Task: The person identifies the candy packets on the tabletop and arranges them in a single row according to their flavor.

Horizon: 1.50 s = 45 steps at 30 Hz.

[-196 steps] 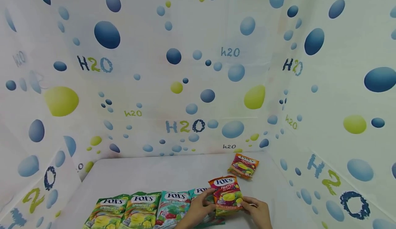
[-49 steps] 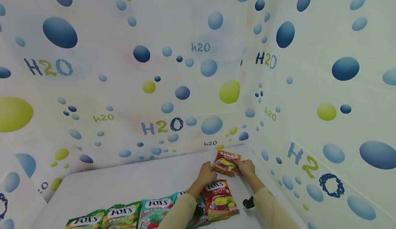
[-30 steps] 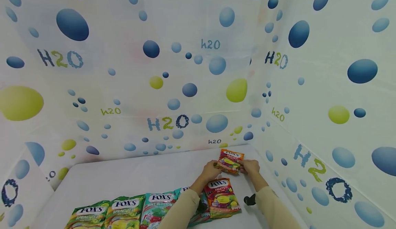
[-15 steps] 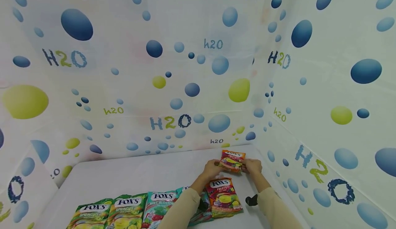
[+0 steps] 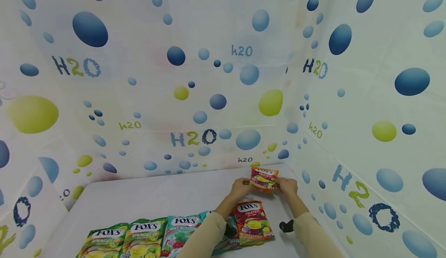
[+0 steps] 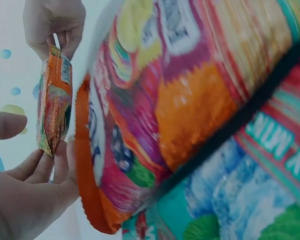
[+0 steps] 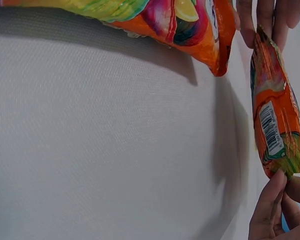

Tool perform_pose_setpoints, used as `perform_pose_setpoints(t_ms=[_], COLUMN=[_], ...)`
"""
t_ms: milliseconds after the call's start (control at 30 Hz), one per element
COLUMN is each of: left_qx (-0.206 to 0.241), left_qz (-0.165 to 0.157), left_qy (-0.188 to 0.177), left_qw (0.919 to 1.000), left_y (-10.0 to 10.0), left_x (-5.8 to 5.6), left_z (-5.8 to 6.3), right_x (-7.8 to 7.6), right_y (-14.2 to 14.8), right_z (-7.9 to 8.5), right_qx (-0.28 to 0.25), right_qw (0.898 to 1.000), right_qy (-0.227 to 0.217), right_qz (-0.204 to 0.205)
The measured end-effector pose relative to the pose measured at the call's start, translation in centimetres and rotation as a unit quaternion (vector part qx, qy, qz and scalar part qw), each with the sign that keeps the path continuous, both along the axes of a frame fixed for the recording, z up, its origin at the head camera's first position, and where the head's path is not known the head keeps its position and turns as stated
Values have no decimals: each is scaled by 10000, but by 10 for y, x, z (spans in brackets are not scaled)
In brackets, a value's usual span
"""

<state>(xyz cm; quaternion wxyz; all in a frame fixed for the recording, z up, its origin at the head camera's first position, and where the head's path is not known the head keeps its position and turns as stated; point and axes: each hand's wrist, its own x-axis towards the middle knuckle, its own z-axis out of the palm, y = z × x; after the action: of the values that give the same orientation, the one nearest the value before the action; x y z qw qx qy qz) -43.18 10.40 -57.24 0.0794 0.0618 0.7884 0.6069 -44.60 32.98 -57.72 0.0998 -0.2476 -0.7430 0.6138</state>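
Both hands hold a small orange and dark red bag of Fox's Fruits candy (image 5: 263,179) near the back right of the table. My left hand (image 5: 240,188) has its fingers at the bag's left edge; in the left wrist view its thumb (image 6: 7,126) looks apart from the wrapper. My right hand (image 5: 287,186) pinches the opposite edge, thumb against fingers in the right wrist view. Closer in lies a larger Fox's Fruits bag (image 5: 253,223), face up. It fills much of the left wrist view, and a dark strap crosses there.
To the left, in a row, lie a teal Mint Blossom bag (image 5: 181,233) and green Spring Tea bags (image 5: 144,236). My left sleeve partly covers another teal bag (image 5: 228,240). Bubble-printed sheets (image 5: 209,76) stand behind and beside the white table (image 5: 167,192).
Earlier both hands held the larger Fruits bag; it now lies beside the teal bag. The hands have moved to the smaller bag at the back, which has shifted only slightly in the last second.
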Motion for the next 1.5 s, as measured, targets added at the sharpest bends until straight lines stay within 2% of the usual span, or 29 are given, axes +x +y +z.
perform_pose_setpoints(t_ms=[367, 567, 700, 833, 1100, 1333, 1500], left_qx=[-146, -57, -70, -125, -3, 187, 175], left_qz=[164, 246, 257, 100, -1, -160, -282], left_qy=[426, 552, 545, 552, 729, 732, 920], left_qw=[9989, 9982, 9982, 9983, 9973, 9970, 9952], left_y=[6, 7, 7, 10, 11, 14, 17], left_x=[7, 15, 24, 34, 58, 77, 87], left_z=[15, 21, 25, 26, 30, 37, 37], right_x=[-3, -3, 2, 8, 20, 31, 37], right_y=[4, 6, 7, 10, 15, 20, 27], right_z=[9, 14, 19, 23, 27, 32, 30], right_qx=[-330, -501, -452, -292, -162, 100, 196], right_qw=[9991, 9981, 9977, 9977, 9946, 9923, 9914], right_qy=[207, 253, 282, 280, 419, 399, 333], right_qz=[170, 262, 427, 546, 940, 1166, 1253])
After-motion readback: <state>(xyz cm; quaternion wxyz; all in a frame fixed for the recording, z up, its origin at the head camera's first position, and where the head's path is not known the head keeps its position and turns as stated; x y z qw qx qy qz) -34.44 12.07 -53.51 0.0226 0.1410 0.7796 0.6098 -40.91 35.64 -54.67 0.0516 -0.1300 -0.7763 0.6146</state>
